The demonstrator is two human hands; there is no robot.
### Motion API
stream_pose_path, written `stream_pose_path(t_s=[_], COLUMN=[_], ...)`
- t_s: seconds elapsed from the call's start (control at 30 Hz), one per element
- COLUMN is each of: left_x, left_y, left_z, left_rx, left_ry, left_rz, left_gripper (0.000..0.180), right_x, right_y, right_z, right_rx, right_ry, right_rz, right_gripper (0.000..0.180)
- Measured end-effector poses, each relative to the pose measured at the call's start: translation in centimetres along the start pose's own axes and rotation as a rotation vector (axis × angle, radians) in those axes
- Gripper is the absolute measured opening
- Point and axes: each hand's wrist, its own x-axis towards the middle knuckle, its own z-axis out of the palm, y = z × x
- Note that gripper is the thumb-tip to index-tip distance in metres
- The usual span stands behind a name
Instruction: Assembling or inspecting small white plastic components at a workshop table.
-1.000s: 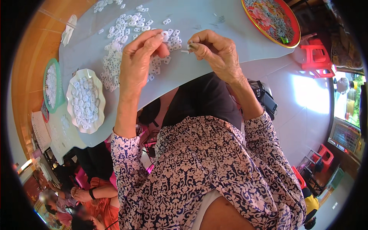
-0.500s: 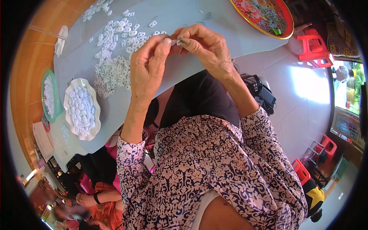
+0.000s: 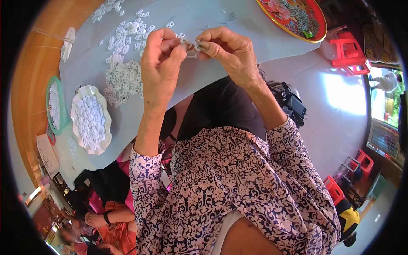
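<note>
My left hand (image 3: 160, 63) and my right hand (image 3: 227, 49) are raised together above the pale grey table (image 3: 204, 72). Their fingertips meet on a small white plastic piece (image 3: 191, 49) with a thin metal part; both hands pinch it. Just beyond my left hand lies a spread of several small white plastic pieces (image 3: 123, 72) on the table. A white scalloped plate (image 3: 90, 119) heaped with the same pieces sits at the left, below my left forearm's side.
A green-rimmed dish (image 3: 54, 104) with white pieces lies left of the plate. A red patterned round tray (image 3: 293, 17) holds small parts at the far right. Red plastic stools (image 3: 348, 51) stand on the floor. Another person (image 3: 106, 219) sits at lower left.
My two hands have come closer together and stay joined on the small piece. The view has shifted, so the table and plates sit lower in the picture.
</note>
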Motion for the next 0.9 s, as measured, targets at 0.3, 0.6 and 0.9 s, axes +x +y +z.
stream_pose_path(t_s=[0.3,0.6,0.9], left_x=[0.6,0.5,0.9], left_y=[0.2,0.6,1.0], left_z=[-0.4,0.0,-0.3], left_rx=[-0.138,-0.087,0.240], left_ry=[-0.086,-0.057,-0.142], left_rz=[0.006,0.057,0.126], left_gripper=[0.012,0.011,0.012], right_x=[-0.1,-0.3,-0.3], right_y=[0.1,-0.7,0.2], right_z=[0.0,0.5,0.3], right_rx=[-0.037,-0.049,-0.117], right_ry=[-0.019,0.020,0.008], right_rz=[-0.018,-0.002,-0.063], right_gripper=[0.014,0.018,0.025])
